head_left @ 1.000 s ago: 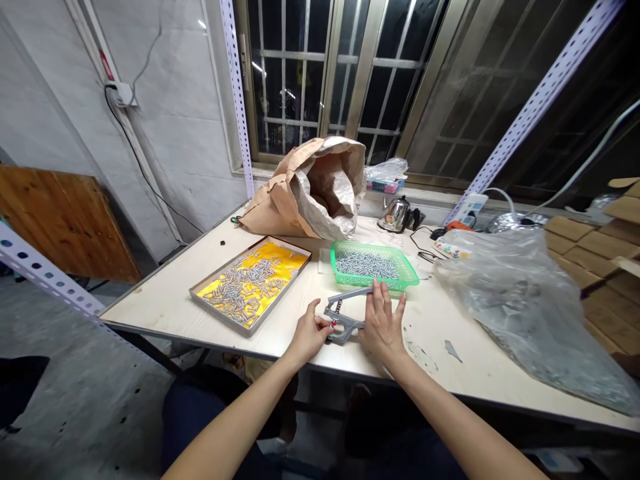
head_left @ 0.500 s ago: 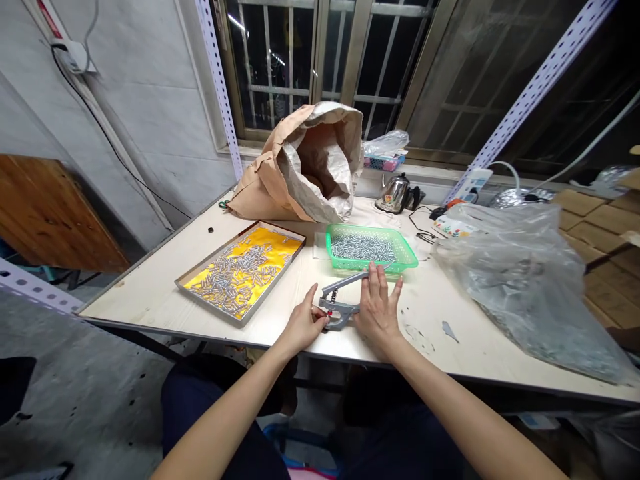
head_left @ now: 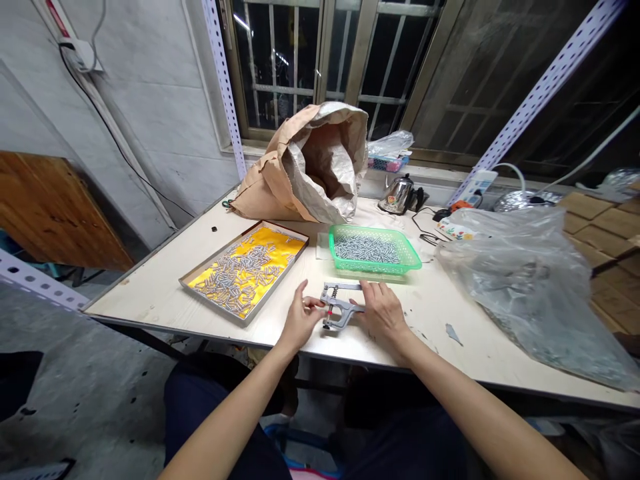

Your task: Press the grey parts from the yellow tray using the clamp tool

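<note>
A grey metal hand press (head_left: 338,305) with a red dot lies on the white table (head_left: 165,293) near its front edge. My right hand (head_left: 384,310) rests on top of its handles, pressing them down and together. At the jaw end my left hand (head_left: 301,320) pinches a small part between thumb and fingertips. Behind the tool stands a green plastic basket (head_left: 374,249) full of small metal cylinders. To its left lies a flat tray (head_left: 245,270) with a yellow lining and several of the same cylinders.
An open brown paper sack (head_left: 310,163) lies at the back of the table. A large clear plastic bag (head_left: 530,280) of grey parts covers the right side. A steel kettle (head_left: 397,193), cables and cardboard boxes (head_left: 595,230) sit near the window.
The upper handle of the hand press has come down under my right hand, so the tool is now squeezed flat. My left hand stays at the jaw end.
</note>
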Available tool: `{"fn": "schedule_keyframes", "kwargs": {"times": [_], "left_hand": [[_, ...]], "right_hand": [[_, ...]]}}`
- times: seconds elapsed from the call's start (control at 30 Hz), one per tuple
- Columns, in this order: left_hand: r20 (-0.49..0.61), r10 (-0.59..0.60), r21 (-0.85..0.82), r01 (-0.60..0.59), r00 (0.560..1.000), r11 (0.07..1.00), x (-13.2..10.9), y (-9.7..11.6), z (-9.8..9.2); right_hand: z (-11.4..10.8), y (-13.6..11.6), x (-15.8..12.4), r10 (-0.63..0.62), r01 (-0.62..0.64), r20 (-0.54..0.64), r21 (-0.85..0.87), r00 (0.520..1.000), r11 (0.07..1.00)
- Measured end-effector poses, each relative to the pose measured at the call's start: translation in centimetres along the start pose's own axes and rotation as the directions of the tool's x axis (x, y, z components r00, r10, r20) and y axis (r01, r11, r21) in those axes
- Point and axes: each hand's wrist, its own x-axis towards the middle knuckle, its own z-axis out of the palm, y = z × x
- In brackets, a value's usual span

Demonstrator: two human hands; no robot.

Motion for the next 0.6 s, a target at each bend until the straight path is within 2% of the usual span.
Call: {"fn": "schedule_keyframes", "kwargs": {"times": [0.1, 0.17, 0.3, 0.43, 0.5, 0.6], "left_hand": [[-0.222, 0.039, -0.038, -0.048, 0.974, 0.998, 0.1, 0.2, -0.5], [-0.256, 0.064, -0.007, -0.069, 0.964, 0.998, 0.0, 0.3, -0.6], [-0.181, 0.038, 0.093, -0.021, 0.983, 0.995, 0.2, 0.1, -0.4], [-0.015, -0.038, 0.06, 0.038, 0.999, 0.997, 0.5, -0.2, -0.1], [0.039, -0.043, 0.095, 0.039, 0.998, 0.995, 0.5, -0.1, -0.1], [0.034, -0.031, 0.178, 0.024, 0.999, 0.984, 0.4, 0.2, 0.1]], "right_hand": [[0.4, 0.3, 0.3, 0.017, -0.014, 0.177, -0.017, 0.984, 1.0], [0.7, 0.1, 0.5, 0.016, -0.013, 0.191, -0.016, 0.981, 1.0], [0.1, -0.7, 1.0, -0.01, 0.012, 0.148, -0.015, 0.989, 1.0], [-1.4, -1.4, 1.3, -0.005, 0.005, 0.032, -0.023, 0.999, 1.0], [-1.7, -1.6, 1.3, 0.013, -0.014, -0.057, -0.014, 0.998, 1.0], [-1.5, -2.0, 1.1, 0.044, -0.04, -0.243, 0.021, 0.969, 0.999]]}}
